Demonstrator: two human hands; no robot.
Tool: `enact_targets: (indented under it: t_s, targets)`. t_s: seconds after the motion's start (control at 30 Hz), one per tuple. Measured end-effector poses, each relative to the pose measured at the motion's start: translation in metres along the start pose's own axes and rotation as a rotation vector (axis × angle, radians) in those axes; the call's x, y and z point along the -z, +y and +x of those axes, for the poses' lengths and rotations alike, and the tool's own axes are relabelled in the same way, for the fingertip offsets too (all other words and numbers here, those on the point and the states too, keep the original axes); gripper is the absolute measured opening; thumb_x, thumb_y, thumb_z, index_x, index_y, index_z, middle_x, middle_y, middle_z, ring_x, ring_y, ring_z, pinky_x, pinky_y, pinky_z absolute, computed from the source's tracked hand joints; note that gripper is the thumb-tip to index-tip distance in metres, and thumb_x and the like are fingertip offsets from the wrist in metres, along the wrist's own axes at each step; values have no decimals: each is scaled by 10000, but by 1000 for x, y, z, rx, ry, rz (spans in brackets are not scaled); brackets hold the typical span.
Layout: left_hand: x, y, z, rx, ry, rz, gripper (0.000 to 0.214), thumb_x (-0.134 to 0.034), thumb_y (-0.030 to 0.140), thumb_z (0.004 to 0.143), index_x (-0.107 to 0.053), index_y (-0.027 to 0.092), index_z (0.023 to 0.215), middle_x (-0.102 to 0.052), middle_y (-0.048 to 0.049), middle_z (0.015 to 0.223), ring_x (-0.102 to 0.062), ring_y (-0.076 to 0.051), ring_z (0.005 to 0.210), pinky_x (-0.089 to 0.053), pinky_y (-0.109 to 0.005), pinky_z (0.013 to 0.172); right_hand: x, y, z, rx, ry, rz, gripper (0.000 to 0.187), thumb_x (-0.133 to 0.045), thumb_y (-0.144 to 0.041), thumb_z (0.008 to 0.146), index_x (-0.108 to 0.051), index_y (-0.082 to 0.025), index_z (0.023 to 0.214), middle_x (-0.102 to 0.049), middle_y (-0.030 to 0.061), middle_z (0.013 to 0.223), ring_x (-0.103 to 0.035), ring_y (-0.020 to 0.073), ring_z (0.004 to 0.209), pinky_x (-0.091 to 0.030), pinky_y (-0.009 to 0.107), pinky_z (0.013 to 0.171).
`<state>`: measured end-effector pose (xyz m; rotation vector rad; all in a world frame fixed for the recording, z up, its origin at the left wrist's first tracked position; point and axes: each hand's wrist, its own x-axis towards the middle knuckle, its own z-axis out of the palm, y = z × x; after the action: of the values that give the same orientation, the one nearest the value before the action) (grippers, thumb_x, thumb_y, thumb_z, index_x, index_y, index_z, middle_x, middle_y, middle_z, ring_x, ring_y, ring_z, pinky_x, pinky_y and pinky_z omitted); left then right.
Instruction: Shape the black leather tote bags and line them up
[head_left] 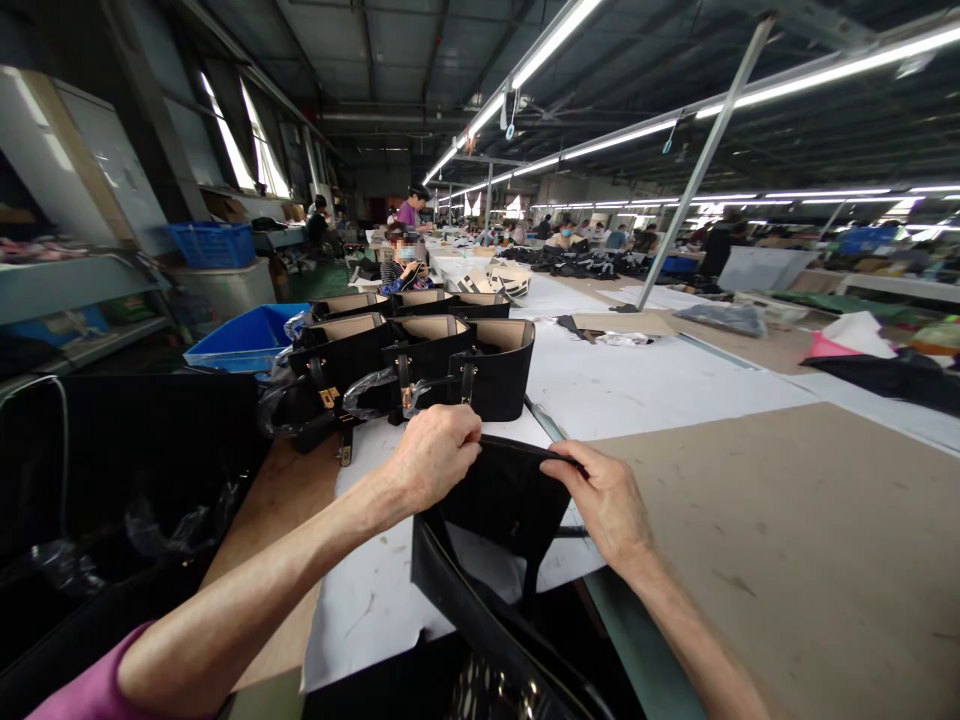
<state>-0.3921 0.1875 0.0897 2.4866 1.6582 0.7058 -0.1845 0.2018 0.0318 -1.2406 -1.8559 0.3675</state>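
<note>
A black handbag point(517, 500) stands before me, its top edge stretched between my two hands. The fingers of my left hand point(442, 450) are closed on the left end of that edge. At the right end, my right hand point(604, 490) pinches the rim between thumb and fingers. Below, another black edge of the bag and gold-coloured hardware point(517, 695) come close to me; the lowest part is dark and hard to make out. Just beyond my left hand stand several finished-looking black handbags point(502, 370) with beige linings, gold clasps and plastic-wrapped handles.
A blue bin point(247, 340) sits left of the bag rows. Dark bags with clear plastic point(172, 520) lie at my left. White paper point(645, 390) and brown board point(787, 530) cover the table. A slanted metal post point(705, 160) rises from it. Co-workers point(409, 215) are farther back.
</note>
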Motion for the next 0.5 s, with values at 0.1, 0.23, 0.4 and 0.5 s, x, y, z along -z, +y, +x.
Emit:
enact_targets:
  t_s: [0.1,0.23,0.4,0.5]
  targets:
    - [0,1,2,59,-14,-31,107,-450,116,671,-507,163,594,-527,18,617,-466,-100,592,-342,-204,573,3,0,5,-40,-51,2,209,-526,-408,760,-602,-214,738,-513,-32,558,-454,128,517,-368,243,509]
    - [-2,1,4,96,4,-67,116,-453,107,654,-514,159,570,-519,23,577,-452,-93,561,-324,-202,553,1,2,8,-11,-51,-54,195,-506,-395,787,-588,-219,766,-521,-30,590,-470,129,548,-369,239,523]
    - [-4,1,5,147,36,-93,112,-463,103,634,-532,157,564,-505,28,533,-441,-87,538,-300,-196,528,-6,3,7,260,26,-211,219,-422,-337,854,-585,-216,934,-580,23,794,-529,147,717,-395,254,653]
    - [-4,3,6,156,34,-101,116,-460,102,628,-537,154,559,-507,24,532,-445,-89,540,-294,-196,525,-8,4,8,317,65,-275,219,-421,-323,860,-605,-209,894,-565,22,752,-516,139,682,-386,255,647]
